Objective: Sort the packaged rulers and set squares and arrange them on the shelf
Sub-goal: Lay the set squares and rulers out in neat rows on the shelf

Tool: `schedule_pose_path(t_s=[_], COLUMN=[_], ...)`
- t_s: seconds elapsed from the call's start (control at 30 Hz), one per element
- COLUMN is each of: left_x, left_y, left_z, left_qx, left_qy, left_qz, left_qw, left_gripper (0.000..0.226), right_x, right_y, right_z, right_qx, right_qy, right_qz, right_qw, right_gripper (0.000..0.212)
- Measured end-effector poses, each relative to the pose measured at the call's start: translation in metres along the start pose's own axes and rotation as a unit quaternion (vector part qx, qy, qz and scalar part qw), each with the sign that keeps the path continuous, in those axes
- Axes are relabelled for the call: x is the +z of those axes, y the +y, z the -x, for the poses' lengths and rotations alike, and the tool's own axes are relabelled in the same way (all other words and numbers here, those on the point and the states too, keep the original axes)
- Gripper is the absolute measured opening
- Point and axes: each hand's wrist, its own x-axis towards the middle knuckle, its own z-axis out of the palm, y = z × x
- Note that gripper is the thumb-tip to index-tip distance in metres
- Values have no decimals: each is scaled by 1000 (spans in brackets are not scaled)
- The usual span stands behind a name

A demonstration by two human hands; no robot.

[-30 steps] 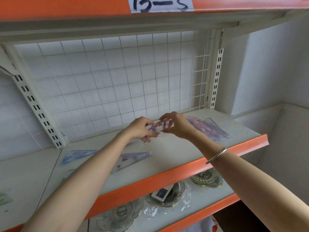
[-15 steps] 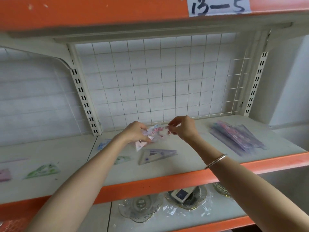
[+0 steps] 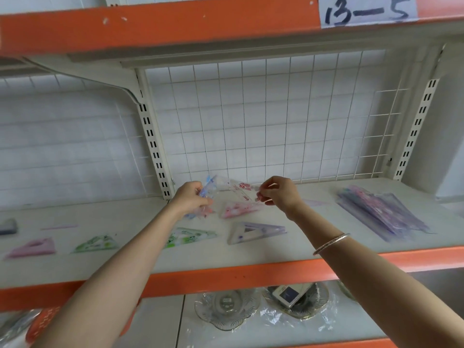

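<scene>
Head view: a paper label (image 3: 367, 12) on the orange rail above reads "13—5" in handwriting, while the print on the packets is too blurred to read. Above the back of the shelf (image 3: 313, 241), the left hand (image 3: 192, 198) grips a blue-printed packet (image 3: 210, 187) and the right hand (image 3: 277, 194) pinches the corner of a red-printed packet (image 3: 241, 187), with a pink set square (image 3: 238, 209), a purple set square (image 3: 253, 232) and a stack of packets (image 3: 381, 214) lying on the shelf. Below, a wrapped glass dish (image 3: 305, 306) holds a small white-and-blue box (image 3: 291, 293), partly hidden by the rail.

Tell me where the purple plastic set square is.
In the head view, the purple plastic set square lies on the white shelf, right of the green-printed set square and in front of the pink one.
</scene>
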Motion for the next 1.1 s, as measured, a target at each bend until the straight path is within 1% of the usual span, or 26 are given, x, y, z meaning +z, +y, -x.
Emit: schedule_pose_path(t_s=[0.03, 0.13, 0.23, 0.27, 0.37, 0.43, 0.63, 0.77, 0.87, 0.97, 1.03, 1.07, 1.1], left_x=[-1, -1, 3, 5, 12, 15, 19, 20, 20, 23, 25, 26, 26], left_y=[-1, 1, 2, 3, 4, 5, 9, 13, 14, 12, 9, 7, 4], left_z=[0, 5, 7, 8, 6, 7, 10, 13, 16, 13, 12, 12, 11], left_qx=[-4, -32, -68, -78, -92, -94, -105, -104, -91, -85, -75, -68, -61], left_qy=[-10, -52, -82, -86, -68, -55, -37, -57, -76, -44, -9, 9, 29], left_qz=[19, 40, 71, 84, 147, 174, 221, 286, 302, 312, 296, 285, 276], left_qw=[1000, 997, 992, 990, 982, 979, 969, 951, 946, 945, 952, 956, 959], left_gripper=[32, 33, 20, 21, 39, 43, 32, 27, 23, 22, 17, 18, 26], right_x=[2, 6, 10, 11, 13, 14, 17, 17, 18, 19, 20, 21, 21], right_y=[0, -1, -3, -3, -4, -3, -1, 0, 0, 0, 0, 0, 0], right_z=[1, 2, 3, 4, 6, 7, 8, 7, 7, 6, 6, 6, 6], right_qx=[4, 16, 34, 40, 58, 67, 79, 84, 81, 82, 83, 83, 83], right_qy=[-6, -22, -33, -37, -52, -58, -54, -52, -52, -56, -60, -61, -62], right_qz=[-15, -51, -81, -93, -132, -157, -206, -218, -217, -235, -248, -253, -255], right_qw=[1000, 998, 996, 994, 988, 984, 974, 971, 971, 967, 963, 962, 961], right_gripper=[15, 15, 13, 13, 16, 17, 17, 17, 18, 17, 17, 17, 17])
